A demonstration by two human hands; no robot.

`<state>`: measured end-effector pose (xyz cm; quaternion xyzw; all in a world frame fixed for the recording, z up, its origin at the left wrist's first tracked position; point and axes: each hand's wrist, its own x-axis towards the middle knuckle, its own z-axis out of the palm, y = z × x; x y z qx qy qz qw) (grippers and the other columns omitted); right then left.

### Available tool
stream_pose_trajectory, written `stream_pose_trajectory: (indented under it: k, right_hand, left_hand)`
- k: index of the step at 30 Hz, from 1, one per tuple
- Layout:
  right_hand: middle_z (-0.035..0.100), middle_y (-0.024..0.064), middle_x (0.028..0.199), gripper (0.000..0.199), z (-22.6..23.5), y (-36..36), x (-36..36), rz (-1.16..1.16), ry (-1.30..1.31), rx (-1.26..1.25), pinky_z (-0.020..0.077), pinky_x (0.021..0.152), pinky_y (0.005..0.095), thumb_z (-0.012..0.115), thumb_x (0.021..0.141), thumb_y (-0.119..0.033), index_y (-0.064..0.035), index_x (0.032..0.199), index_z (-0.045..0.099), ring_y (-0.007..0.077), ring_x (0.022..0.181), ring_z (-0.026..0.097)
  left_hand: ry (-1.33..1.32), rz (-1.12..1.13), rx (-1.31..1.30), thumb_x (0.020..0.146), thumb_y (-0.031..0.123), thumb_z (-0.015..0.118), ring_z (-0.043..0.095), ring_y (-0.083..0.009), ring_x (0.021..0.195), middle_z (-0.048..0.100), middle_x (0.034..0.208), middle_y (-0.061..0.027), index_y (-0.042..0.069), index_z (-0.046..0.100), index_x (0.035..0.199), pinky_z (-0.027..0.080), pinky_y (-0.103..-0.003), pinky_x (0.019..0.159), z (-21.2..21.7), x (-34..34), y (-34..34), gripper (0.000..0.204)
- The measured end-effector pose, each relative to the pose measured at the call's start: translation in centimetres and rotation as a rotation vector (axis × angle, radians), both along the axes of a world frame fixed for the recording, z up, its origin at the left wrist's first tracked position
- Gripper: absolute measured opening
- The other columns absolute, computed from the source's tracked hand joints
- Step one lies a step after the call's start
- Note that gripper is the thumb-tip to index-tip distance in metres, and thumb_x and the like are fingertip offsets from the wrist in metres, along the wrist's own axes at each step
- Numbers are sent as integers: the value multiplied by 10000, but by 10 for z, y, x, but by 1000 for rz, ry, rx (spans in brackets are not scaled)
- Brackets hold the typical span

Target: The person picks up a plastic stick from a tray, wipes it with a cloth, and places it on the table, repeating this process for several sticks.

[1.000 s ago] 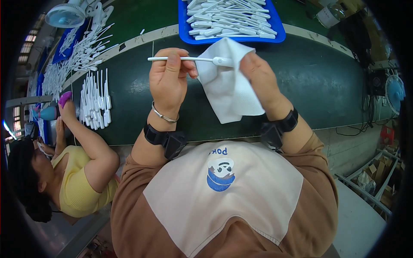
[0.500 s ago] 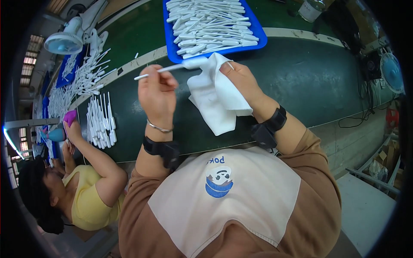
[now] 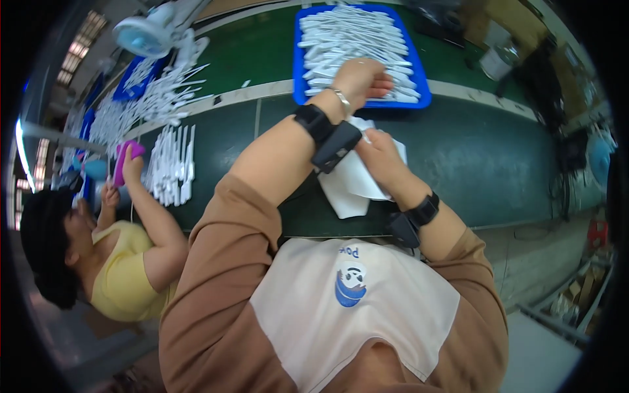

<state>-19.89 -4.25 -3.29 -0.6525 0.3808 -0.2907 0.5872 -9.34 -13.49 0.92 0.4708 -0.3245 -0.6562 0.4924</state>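
My left hand (image 3: 361, 80) reaches over the near part of a blue tray (image 3: 298, 85), its fingers loosely apart and slightly curled. I see nothing between those fingers. A heap of white plastic pieces (image 3: 354, 39), each with a thick handle and a thin stem, fills the tray beneath it. On the near side of the tray, my right hand (image 3: 384, 159) is closed on a white cloth (image 3: 347, 196), which hangs in folds over the dark bench. My left wrist and its strapped black device cover part of the cloth.
Several white pieces lie in a row (image 3: 171, 167) on the bench at left, with a larger pile (image 3: 124, 121) beyond. A co-worker in yellow (image 3: 128, 272) sits at left, holding a purple thing (image 3: 124, 160). Fans (image 3: 144, 33) stand at both sides.
My left hand has moved right and away from me, from beside the cloth to over the tray. The white piece it held no longer shows in it. My right hand keeps the cloth.
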Motion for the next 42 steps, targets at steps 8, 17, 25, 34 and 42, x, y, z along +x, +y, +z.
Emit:
stream_pose_trajectory:
  k: [8,17,25,34,42]
  right_hand:
    - [568,27,756,188,12,13,1,-54,-123,132,417,572,230,463,822,-129,12,910,550,86,651,520]
    - [576,35,785,207,10,13,12,-25,-122,253,436,573,233,463,816,-112,12,960,544,95,661,543]
    - [584,46,877,234,12,9,13,-73,-189,351,446,668,240,471,834,-98,8,1034,529,105,767,547]
    - [583,42,878,244,11,7,12,-89,-192,363,447,659,248,455,829,-122,-7,1030,531,110,747,555]
    - [583,33,826,227,15,6,10,-68,-144,340,442,627,237,476,824,-136,-8,1000,541,99,709,549]
  left_hand:
    - [-171,9,-101,802,126,525,561,-160,612,591,798,-134,-26,497,1013,467,-234,528,22,62,15,261]
    - [-1842,490,77,769,128,469,590,-253,873,598,963,-132,77,619,929,470,-367,736,-17,318,-29,225]
    - [-2170,221,479,831,172,366,540,-238,997,575,1051,-100,109,620,970,456,-355,767,-12,410,-29,296]
    - [-2178,81,450,826,172,389,532,-251,1000,564,1065,-112,98,604,994,435,-364,812,-33,440,-31,282]
    - [-1311,51,87,797,164,529,570,-136,617,616,893,-98,21,569,960,458,-249,550,-5,378,-17,220]
